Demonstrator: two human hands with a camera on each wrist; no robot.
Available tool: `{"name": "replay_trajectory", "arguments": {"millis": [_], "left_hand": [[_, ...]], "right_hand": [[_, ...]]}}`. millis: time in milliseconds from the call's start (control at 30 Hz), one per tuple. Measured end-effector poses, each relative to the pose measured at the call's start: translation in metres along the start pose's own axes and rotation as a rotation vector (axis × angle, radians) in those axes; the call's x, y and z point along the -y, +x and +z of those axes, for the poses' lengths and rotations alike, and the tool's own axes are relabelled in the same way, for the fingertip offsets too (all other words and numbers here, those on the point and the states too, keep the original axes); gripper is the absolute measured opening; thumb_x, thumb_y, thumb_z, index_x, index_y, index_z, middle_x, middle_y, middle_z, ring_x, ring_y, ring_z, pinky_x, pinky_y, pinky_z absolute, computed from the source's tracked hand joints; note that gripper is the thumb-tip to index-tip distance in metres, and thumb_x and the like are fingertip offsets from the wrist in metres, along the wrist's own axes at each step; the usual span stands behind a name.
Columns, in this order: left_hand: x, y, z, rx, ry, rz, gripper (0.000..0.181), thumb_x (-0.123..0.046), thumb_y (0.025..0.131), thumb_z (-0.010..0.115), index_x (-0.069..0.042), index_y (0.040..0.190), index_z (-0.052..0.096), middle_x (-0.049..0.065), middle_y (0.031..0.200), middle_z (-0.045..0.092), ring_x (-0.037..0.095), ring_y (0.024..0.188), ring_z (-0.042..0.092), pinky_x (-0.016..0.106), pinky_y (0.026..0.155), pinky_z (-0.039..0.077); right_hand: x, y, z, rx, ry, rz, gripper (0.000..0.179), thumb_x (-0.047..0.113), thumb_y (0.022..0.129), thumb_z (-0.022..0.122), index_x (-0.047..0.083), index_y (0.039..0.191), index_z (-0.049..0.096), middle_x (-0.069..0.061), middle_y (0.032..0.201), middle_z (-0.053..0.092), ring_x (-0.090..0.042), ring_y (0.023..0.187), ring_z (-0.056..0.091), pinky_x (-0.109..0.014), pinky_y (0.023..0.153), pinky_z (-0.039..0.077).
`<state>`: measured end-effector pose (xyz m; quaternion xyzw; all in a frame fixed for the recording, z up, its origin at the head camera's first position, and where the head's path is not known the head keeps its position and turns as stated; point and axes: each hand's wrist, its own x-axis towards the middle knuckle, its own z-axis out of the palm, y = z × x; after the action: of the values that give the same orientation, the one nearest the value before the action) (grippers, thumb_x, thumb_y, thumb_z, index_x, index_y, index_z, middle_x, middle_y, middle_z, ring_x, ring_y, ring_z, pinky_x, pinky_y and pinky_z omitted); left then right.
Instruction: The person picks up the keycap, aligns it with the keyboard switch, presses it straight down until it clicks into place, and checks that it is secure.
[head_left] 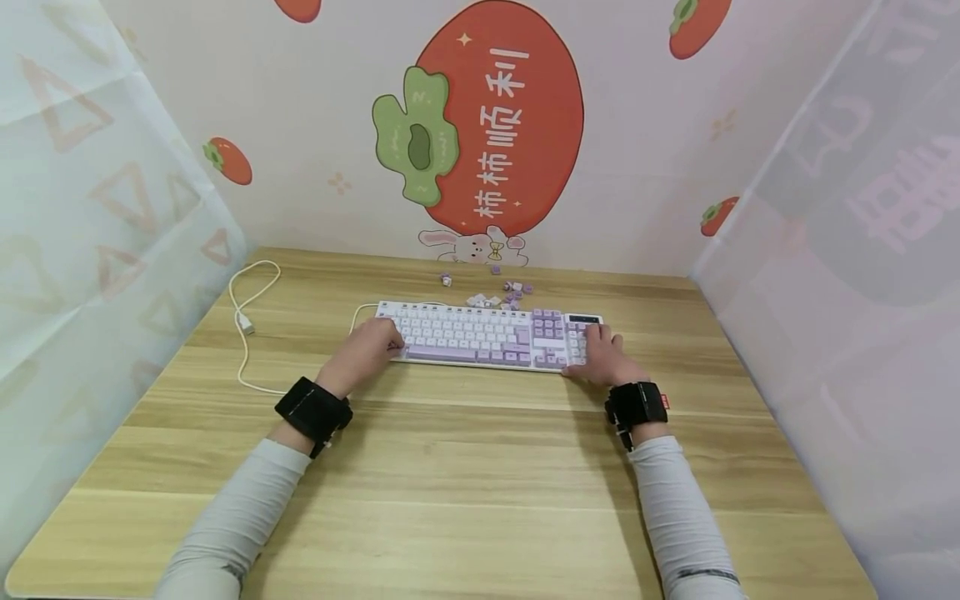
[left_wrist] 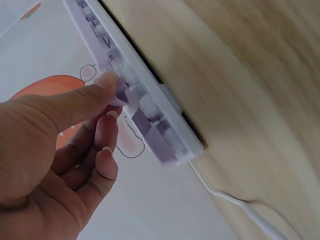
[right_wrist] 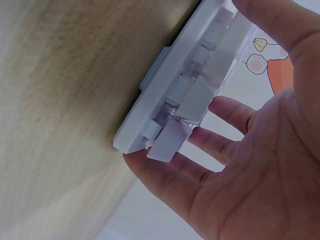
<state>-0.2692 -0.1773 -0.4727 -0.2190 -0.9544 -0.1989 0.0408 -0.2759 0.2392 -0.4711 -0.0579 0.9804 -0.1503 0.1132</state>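
Observation:
A white keyboard (head_left: 457, 342) with white and purple keys lies crosswise on the table. At its lower left corner my left hand (head_left: 369, 346) pinches a purple keycap (left_wrist: 119, 98) between thumb and index finger, while the other fingers curl below it. The pinched cap sits at the row of keys, tilted relative to its neighbours. Over the number pad end rests my right hand (head_left: 603, 357), its fingers spread and lightly bent on the keys and right end. In the right wrist view the light keycaps (right_wrist: 171, 139) stand beside those fingertips.
Several loose white and purple keycaps (head_left: 516, 287) lie behind the keyboard, near the printed back wall (head_left: 637, 167). A white cable (head_left: 242, 350) with a USB plug (head_left: 245, 323) loops over the left of the wooden table (head_left: 450, 475). Printed sheets hang at both sides.

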Motion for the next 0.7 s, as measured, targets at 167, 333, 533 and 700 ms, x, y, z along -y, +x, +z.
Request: {"name": "replay_trajectory", "arguments": {"millis": [167, 333, 533, 700], "left_hand": [[-0.001, 0.001, -0.001, -0.015, -0.048, -0.004, 0.012, 0.003, 0.088, 0.073, -0.002, 0.08, 0.079, 0.006, 0.079, 0.066, 0.018, 0.073, 0.053, 0.034, 0.068, 0.046], [0.008, -0.001, 0.002, -0.05, -0.133, 0.024, 0.005, 0.004, 0.086, 0.075, 0.003, 0.088, 0.08, 0.011, 0.085, 0.071, 0.02, 0.078, 0.061, 0.037, 0.072, 0.053], [0.015, -0.001, 0.003, -0.073, -0.201, 0.036, 0.009, 0.004, 0.083, 0.079, 0.004, 0.091, 0.079, 0.013, 0.086, 0.072, 0.021, 0.076, 0.064, 0.036, 0.07, 0.054], [0.013, 0.0, 0.004, -0.069, -0.167, 0.069, 0.008, 0.004, 0.083, 0.079, 0.004, 0.091, 0.08, 0.012, 0.084, 0.07, 0.021, 0.077, 0.064, 0.036, 0.07, 0.055]], "right_hand": [[0.0, -0.002, -0.002, 0.007, 0.015, 0.007, 0.092, 0.04, 0.091, 0.075, -0.006, 0.15, 0.021, -0.034, 0.152, 0.024, -0.051, 0.129, 0.033, -0.063, 0.106, 0.04], [-0.002, 0.0, 0.001, 0.012, 0.018, 0.014, 0.093, 0.04, 0.091, 0.075, -0.006, 0.151, 0.021, -0.033, 0.154, 0.022, -0.053, 0.133, 0.031, -0.064, 0.107, 0.039], [-0.003, 0.001, 0.002, 0.01, 0.02, 0.016, 0.094, 0.041, 0.09, 0.075, -0.006, 0.151, 0.021, -0.033, 0.155, 0.021, -0.052, 0.133, 0.031, -0.065, 0.107, 0.038], [-0.003, 0.003, 0.003, 0.003, 0.013, 0.007, 0.093, 0.04, 0.09, 0.075, -0.006, 0.15, 0.021, -0.033, 0.154, 0.022, -0.052, 0.13, 0.032, -0.063, 0.107, 0.039]]}}
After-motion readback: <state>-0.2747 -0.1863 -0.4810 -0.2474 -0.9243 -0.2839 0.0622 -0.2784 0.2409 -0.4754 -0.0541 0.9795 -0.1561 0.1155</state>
